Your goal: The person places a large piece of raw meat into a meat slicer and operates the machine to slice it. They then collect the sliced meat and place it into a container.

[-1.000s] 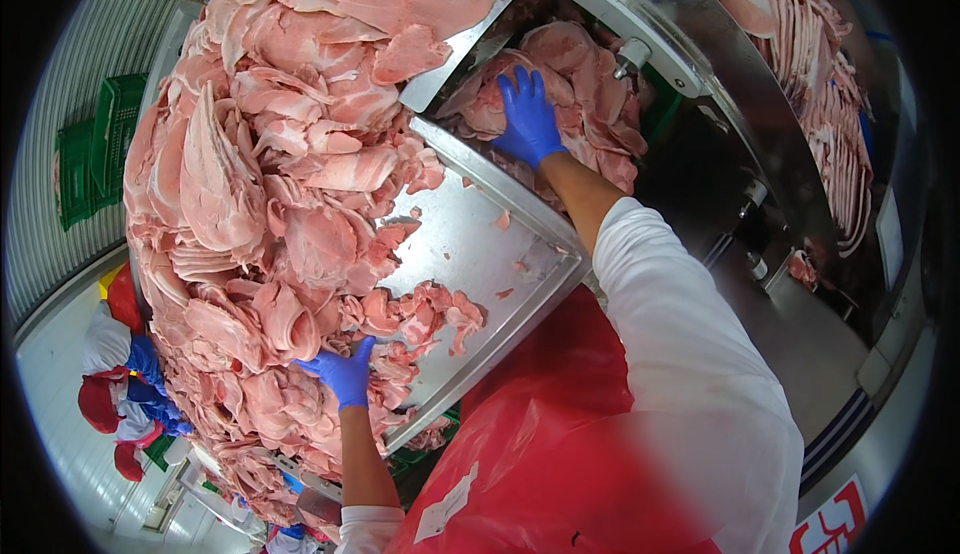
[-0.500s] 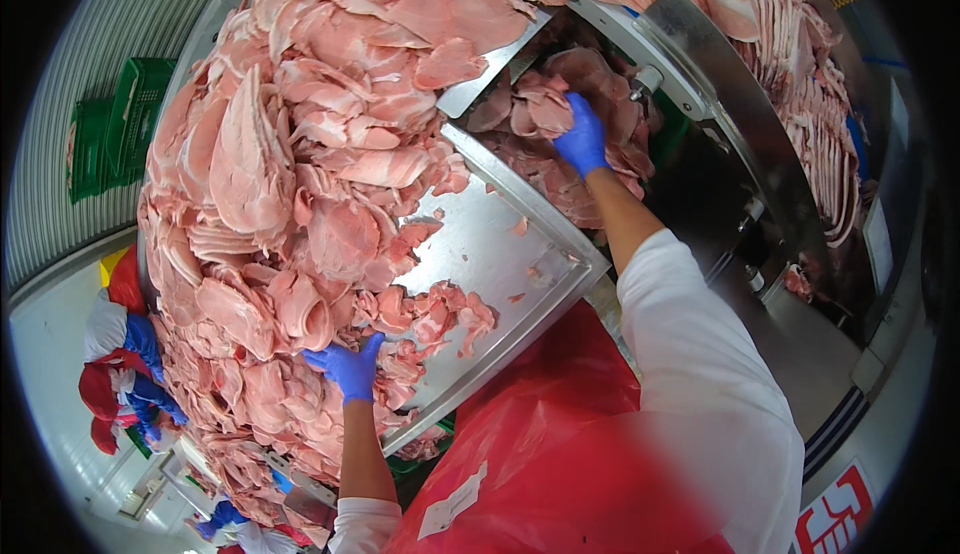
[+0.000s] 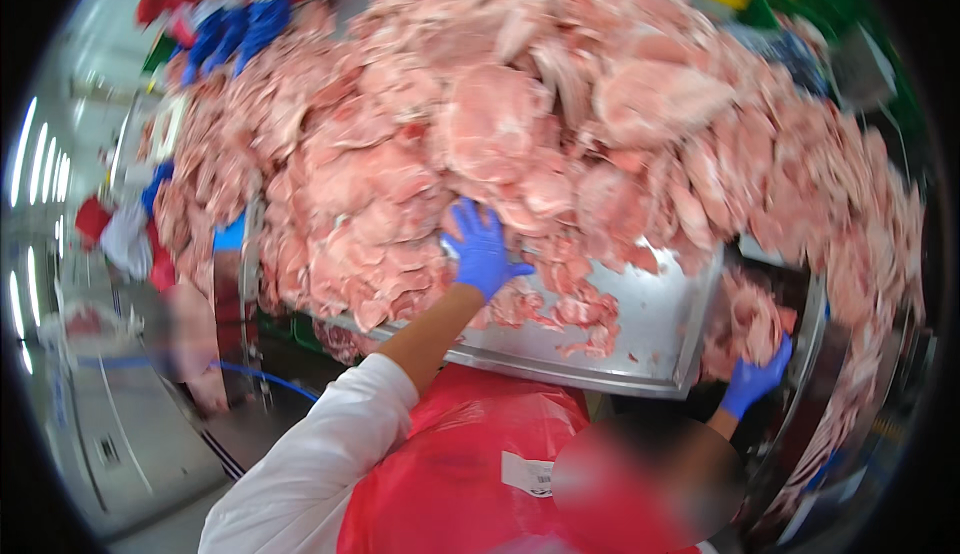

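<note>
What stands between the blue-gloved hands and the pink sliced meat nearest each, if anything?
Nothing visible. The blue-gloved left hand lies against heaped pink sliced meat; the blue-gloved right hand touches folded pink slices. The raised silver metal rim runs between the hands, blocking neither.

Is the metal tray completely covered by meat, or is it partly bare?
Partly bare: at its near right, the tray shows shiny metal beside the meat.

Hands (image 3: 482,252) are gloved blue — sleeve (image 3: 320,454) white, apron (image 3: 450,464) red.

Left hand (image 3: 480,256) reaching forward, fingers (image 3: 467,222) spread, right hand (image 3: 756,378) off rightward, lower, partly curled
</note>
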The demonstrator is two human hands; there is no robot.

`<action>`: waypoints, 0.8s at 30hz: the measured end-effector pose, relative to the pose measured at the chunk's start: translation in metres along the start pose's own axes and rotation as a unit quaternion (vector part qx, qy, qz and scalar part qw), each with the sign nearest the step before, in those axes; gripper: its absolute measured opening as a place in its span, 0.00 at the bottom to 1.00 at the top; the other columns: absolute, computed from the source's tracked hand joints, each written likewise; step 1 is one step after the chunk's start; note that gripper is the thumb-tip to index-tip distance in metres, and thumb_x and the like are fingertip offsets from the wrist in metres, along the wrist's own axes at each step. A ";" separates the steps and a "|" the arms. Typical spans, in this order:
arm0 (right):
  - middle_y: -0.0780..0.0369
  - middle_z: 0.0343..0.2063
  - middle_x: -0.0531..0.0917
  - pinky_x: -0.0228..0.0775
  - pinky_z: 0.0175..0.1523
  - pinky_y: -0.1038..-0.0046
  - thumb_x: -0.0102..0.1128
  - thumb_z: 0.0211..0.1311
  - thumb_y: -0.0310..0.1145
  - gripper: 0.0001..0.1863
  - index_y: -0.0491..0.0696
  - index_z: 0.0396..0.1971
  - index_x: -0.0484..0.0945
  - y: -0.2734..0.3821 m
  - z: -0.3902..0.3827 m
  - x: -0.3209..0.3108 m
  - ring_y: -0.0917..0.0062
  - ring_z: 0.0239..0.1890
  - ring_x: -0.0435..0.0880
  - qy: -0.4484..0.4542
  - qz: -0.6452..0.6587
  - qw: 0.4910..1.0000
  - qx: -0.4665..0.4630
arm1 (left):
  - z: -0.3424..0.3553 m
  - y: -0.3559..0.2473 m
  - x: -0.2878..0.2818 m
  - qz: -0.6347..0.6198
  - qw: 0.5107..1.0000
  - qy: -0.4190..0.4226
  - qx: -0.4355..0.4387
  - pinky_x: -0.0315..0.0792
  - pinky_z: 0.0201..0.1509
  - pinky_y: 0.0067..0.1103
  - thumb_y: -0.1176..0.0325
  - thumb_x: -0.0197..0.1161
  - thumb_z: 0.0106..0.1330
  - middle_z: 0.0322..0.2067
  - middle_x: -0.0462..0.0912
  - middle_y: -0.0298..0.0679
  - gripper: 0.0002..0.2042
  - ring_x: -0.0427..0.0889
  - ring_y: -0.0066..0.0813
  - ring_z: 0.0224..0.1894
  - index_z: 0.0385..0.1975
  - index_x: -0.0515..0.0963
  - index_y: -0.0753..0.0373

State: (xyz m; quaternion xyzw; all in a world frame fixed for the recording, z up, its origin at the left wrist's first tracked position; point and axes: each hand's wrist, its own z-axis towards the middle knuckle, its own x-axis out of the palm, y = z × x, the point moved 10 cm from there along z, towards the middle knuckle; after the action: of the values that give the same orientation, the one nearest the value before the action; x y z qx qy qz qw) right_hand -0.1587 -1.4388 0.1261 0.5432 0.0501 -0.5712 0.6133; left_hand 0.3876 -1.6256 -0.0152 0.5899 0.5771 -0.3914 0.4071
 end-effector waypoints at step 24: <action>0.41 0.76 0.51 0.48 0.76 0.42 0.82 0.43 0.48 0.60 0.56 0.78 0.56 0.529 -0.176 0.380 0.40 0.75 0.55 0.396 0.042 0.786 -0.472 | -0.034 0.237 -0.045 -0.292 0.905 -0.242 -0.193 0.50 0.75 0.60 0.37 0.82 0.40 0.78 0.36 0.63 0.71 0.45 0.69 0.78 0.80 0.40 0.60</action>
State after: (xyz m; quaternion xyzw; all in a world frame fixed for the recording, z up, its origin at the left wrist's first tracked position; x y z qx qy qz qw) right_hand 0.4697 -1.6854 0.1180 0.3657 0.5297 -0.1846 0.7427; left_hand 0.6235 -1.6109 0.0462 0.1917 0.6716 -0.5047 0.5074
